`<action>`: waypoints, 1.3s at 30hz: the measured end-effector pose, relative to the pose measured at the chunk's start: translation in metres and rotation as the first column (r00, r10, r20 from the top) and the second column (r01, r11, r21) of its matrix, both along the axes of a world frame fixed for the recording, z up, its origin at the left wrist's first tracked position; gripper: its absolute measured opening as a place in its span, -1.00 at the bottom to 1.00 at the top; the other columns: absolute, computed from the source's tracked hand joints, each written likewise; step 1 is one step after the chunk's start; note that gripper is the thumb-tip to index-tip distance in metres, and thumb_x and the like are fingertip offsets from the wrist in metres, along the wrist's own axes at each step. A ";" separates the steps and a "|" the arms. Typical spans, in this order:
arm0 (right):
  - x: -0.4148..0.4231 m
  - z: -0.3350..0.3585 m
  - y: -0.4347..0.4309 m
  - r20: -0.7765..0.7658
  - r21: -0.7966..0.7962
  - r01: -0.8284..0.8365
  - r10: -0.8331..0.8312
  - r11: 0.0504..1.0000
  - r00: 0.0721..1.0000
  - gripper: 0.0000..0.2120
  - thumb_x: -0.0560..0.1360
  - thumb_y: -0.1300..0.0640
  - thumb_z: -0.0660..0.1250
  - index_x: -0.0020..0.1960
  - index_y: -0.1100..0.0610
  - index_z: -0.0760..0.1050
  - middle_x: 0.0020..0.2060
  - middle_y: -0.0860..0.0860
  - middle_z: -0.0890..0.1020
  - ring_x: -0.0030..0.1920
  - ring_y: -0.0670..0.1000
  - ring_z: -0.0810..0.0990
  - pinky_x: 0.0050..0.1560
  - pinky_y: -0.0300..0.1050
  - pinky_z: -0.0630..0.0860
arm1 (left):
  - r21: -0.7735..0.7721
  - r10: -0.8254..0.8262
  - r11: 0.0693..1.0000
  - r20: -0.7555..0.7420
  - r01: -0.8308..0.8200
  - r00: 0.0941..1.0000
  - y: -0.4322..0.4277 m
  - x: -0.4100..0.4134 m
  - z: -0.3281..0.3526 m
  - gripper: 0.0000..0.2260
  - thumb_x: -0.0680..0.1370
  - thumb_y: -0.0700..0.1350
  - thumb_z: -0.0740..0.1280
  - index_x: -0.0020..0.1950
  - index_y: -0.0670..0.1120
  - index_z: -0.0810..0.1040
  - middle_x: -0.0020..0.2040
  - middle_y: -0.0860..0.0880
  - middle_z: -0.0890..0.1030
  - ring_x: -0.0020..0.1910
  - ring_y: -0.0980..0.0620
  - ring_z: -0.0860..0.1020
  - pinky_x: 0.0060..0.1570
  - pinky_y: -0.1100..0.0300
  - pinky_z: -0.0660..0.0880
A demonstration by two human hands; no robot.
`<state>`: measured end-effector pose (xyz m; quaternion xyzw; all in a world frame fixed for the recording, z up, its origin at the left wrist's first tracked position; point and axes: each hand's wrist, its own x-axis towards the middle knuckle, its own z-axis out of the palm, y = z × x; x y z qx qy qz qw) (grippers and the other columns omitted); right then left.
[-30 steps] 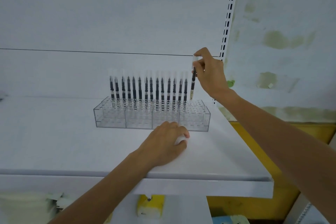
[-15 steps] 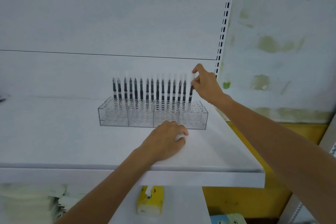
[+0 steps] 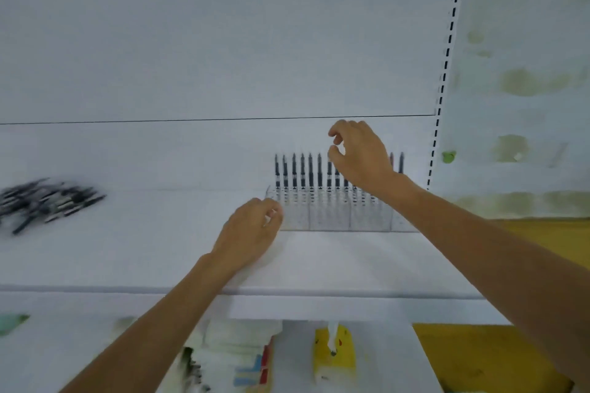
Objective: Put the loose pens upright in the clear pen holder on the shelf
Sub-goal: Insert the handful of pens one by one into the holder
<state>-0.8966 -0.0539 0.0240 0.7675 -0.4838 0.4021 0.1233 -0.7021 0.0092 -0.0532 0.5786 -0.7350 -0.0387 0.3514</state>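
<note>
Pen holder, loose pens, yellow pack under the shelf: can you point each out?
pen holder (image 3: 332, 217): head view, on its clear front wall.
loose pens (image 3: 54, 201): head view, middle of the pile.
yellow pack (image 3: 335, 357): head view, on its front face.

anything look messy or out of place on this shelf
Yes: a heap of loose pens lies flat and jumbled at the far left of the shelf, pointing different ways. The row of pens in the clear holder stands upright; nothing there looks askew.
</note>
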 end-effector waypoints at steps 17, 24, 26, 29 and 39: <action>0.434 -0.068 0.103 0.078 0.356 -0.641 0.662 0.680 0.746 -0.80 0.51 0.17 0.25 0.11 0.20 0.47 0.01 0.10 0.59 0.01 0.11 0.54 0.03 -0.01 0.49 | -0.019 0.581 0.812 -0.054 -0.583 0.812 0.194 0.352 0.007 -0.85 0.56 -0.16 0.25 0.10 -0.09 0.55 -0.03 0.03 0.53 -0.16 0.18 0.44 -0.24 0.51 0.29; 0.498 -0.072 0.074 0.073 0.414 -0.624 0.659 0.663 0.749 -0.80 0.51 0.17 0.26 0.10 0.20 0.49 -0.02 0.07 0.58 0.00 0.07 0.54 0.03 -0.02 0.50 | -0.010 0.628 0.777 -0.067 -0.630 0.775 0.193 0.415 -0.012 -0.86 0.57 -0.16 0.25 0.08 -0.12 0.56 -0.03 0.03 0.55 -0.09 0.12 0.48 -0.17 0.37 0.32; 0.514 -0.069 0.060 0.073 0.418 -0.625 0.662 0.659 0.746 -0.81 0.51 0.18 0.25 0.10 0.20 0.48 -0.02 0.08 0.58 0.00 0.08 0.55 0.05 0.02 0.51 | -0.007 0.623 0.781 -0.063 -0.624 0.780 0.182 0.429 -0.017 -0.86 0.57 -0.16 0.25 0.07 -0.11 0.56 -0.04 0.04 0.54 -0.09 0.13 0.48 -0.20 0.48 0.32; 0.539 -0.059 0.034 0.075 0.394 -0.633 0.663 0.667 0.745 -0.82 0.51 0.22 0.25 0.10 0.22 0.49 -0.02 0.10 0.59 0.00 0.09 0.55 0.08 0.04 0.51 | 0.007 0.607 0.794 -0.032 -0.608 0.794 0.157 0.454 -0.018 -0.86 0.56 -0.16 0.27 0.08 -0.11 0.55 -0.02 0.03 0.54 -0.07 0.13 0.49 -0.18 0.47 0.33; 0.601 -0.033 -0.057 0.109 0.396 -0.609 0.623 0.687 0.775 -0.82 0.51 0.22 0.23 0.10 0.18 0.48 -0.02 0.06 0.57 -0.02 0.05 0.55 0.08 0.00 0.53 | 0.093 0.549 0.829 0.055 -0.551 0.834 0.049 0.543 -0.007 -0.96 0.53 -0.10 0.33 -0.04 -0.01 0.51 -0.05 0.05 0.52 -0.09 0.12 0.49 -0.10 0.33 0.33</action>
